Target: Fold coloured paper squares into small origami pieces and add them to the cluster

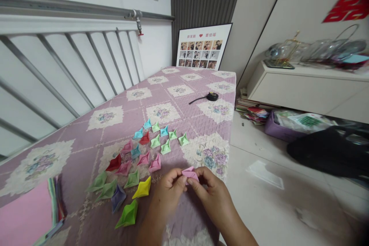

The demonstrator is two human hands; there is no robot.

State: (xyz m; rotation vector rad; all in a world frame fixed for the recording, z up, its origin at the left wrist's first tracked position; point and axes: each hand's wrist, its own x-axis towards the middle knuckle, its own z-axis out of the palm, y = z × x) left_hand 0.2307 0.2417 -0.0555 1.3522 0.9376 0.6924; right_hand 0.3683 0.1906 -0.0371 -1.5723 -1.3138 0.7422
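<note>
A small folded piece of pink paper (pixel 190 173) is pinched between both hands above the near part of the table. My left hand (pixel 173 184) grips its left side, with thumb and forefinger closed. On its right side, my right hand (pixel 208 184) holds it the same way. To the left of my hands several folded paper boats stand in loose rows: a yellow paper boat (pixel 142 188), a bright green paper boat (pixel 127 214), a pink paper boat (pixel 155 163), a red paper boat (pixel 113 162), and others in blue, pale green and purple.
A stack of coloured paper (pixel 27 213), pink on top, lies at the left on the floral tablecloth (pixel 121 123). Farther back rests a black round object (pixel 212 96) with a strap. A radiator (pixel 72 73) borders the left; a cabinet (pixel 311 88) stands right.
</note>
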